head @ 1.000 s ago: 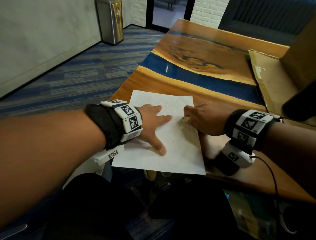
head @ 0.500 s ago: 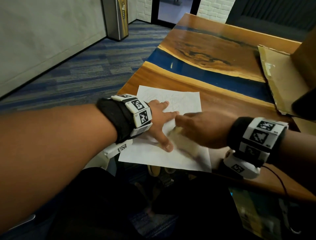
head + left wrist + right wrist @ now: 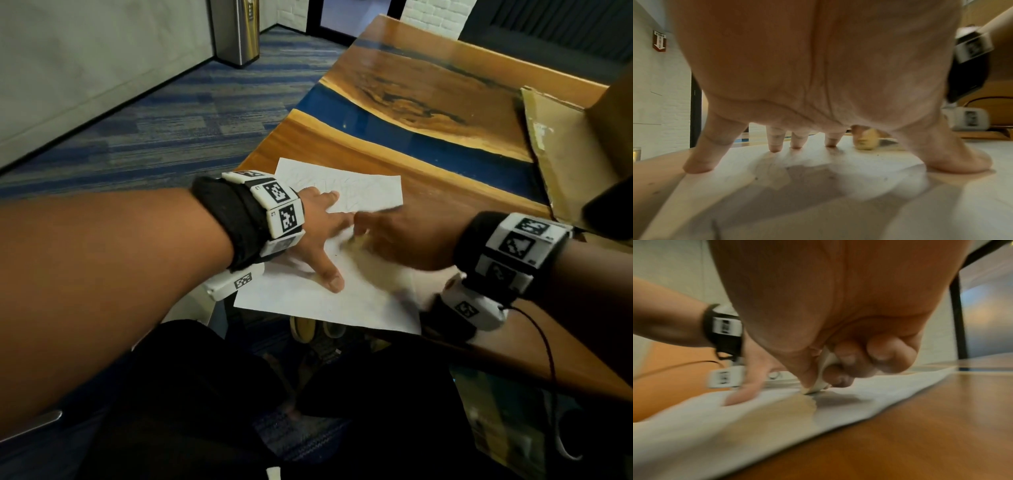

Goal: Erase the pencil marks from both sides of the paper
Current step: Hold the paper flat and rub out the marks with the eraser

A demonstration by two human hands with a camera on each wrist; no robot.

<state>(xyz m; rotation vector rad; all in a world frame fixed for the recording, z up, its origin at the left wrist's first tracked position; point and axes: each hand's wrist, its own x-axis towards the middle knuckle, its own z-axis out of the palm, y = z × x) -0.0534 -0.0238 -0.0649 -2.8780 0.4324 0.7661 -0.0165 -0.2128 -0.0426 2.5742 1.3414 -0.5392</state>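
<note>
A white sheet of paper [image 3: 363, 192] with faint pencil lines lies at the near corner of the wooden table [image 3: 428, 161]. My left hand [image 3: 322, 233] is spread flat on the sheet, fingertips [image 3: 774, 146] and thumb pressing it down. My right hand [image 3: 390, 236] is blurred just right of it, on the paper. It pinches a small cream eraser [image 3: 822, 374] between thumb and curled fingers, its tip touching the sheet [image 3: 879, 391]. The eraser [image 3: 865, 139] also shows past my left fingers in the left wrist view.
An open cardboard box [image 3: 568, 150] stands at the right of the table. The table's near edge runs under the paper, which overhangs it. A steel bin [image 3: 236, 31] stands on the carpet far left.
My right hand with the eraser has slid left across the paper to my left forefinger. The left hand stays spread on the sheet. The head view has shifted.
</note>
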